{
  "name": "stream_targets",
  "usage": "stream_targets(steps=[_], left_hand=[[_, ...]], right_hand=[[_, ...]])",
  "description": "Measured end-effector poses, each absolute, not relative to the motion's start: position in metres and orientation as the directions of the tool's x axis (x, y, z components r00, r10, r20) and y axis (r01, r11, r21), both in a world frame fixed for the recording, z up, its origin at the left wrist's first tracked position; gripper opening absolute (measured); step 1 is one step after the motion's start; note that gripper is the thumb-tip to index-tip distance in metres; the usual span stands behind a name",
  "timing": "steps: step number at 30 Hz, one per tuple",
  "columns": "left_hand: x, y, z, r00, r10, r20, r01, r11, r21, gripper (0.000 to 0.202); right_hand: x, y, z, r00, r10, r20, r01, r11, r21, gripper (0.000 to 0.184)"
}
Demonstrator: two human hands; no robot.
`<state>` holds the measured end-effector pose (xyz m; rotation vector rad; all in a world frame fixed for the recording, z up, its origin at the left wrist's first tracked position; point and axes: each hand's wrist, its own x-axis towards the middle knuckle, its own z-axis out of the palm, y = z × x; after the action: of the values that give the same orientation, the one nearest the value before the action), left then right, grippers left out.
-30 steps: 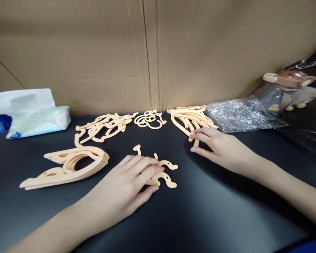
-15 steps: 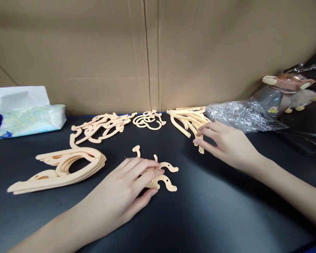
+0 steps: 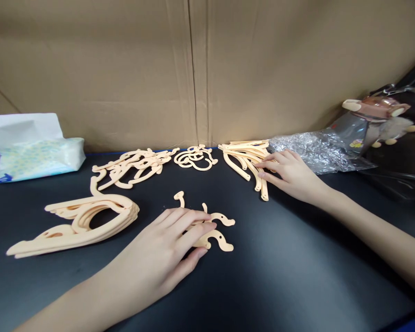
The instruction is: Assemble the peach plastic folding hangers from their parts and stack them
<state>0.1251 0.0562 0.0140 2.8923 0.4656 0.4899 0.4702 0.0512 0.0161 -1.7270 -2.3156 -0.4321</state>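
Note:
My left hand (image 3: 174, 244) is curled over small cream hook-shaped pieces (image 3: 223, 242) on the black tabletop. Its fingers bend across them and the thumb lies at their near edge, hiding part of them. A short piece with a flat round end (image 3: 179, 197) sticks out beyond the knuckles. Farther right, my right hand (image 3: 290, 175) reaches to a fan of long curved cream strips (image 3: 240, 168). Thumb and fingers are apart there, with the fingertips touching the strips' right side; nothing is lifted.
Nested cream arched parts (image 3: 107, 203) lie at left, below a heap of curved pieces (image 3: 138, 166). Round hooks (image 3: 195, 159) sit at back centre. A tissue pack (image 3: 38, 157), crumpled clear plastic (image 3: 311, 147) and a bottle (image 3: 363, 120) stand before the cardboard wall (image 3: 131, 69).
My right hand has shifted slightly away from me, up along the right side of the long strips. My left hand stays over the hook-shaped pieces.

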Motion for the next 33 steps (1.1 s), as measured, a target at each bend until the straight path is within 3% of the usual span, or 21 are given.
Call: stream_targets(steps=[7, 13, 23, 28, 33], left_hand=[[0.125, 0.056, 0.015, 0.895, 0.334, 0.295, 0.279, -0.937, 0.212, 0.031], [0.126, 0.056, 0.017, 0.895, 0.343, 0.286, 0.297, -0.935, 0.192, 0.031], [0.125, 0.056, 0.016, 0.896, 0.329, 0.298, 0.287, -0.941, 0.178, 0.032], [0.126, 0.057, 0.017, 0.9, 0.327, 0.29, 0.282, -0.941, 0.187, 0.031], [0.126, 0.053, 0.022, 0.928, 0.254, 0.271, 0.196, -0.955, 0.223, 0.029]], right_hand=[[0.47, 0.05, 0.018, -0.281, 0.87, 0.405, 0.959, 0.242, 0.145, 0.035], [0.47, 0.048, 0.025, -0.211, 0.832, 0.512, 0.977, 0.187, 0.1, 0.027], [0.468, 0.047, 0.019, -0.182, 0.878, 0.442, 0.98, 0.128, 0.151, 0.029], [0.472, 0.048, 0.021, -0.195, 0.872, 0.448, 0.981, 0.181, 0.074, 0.031], [0.451, 0.031, 0.037, -0.287, 0.807, 0.515, 0.892, 0.422, -0.164, 0.022]])
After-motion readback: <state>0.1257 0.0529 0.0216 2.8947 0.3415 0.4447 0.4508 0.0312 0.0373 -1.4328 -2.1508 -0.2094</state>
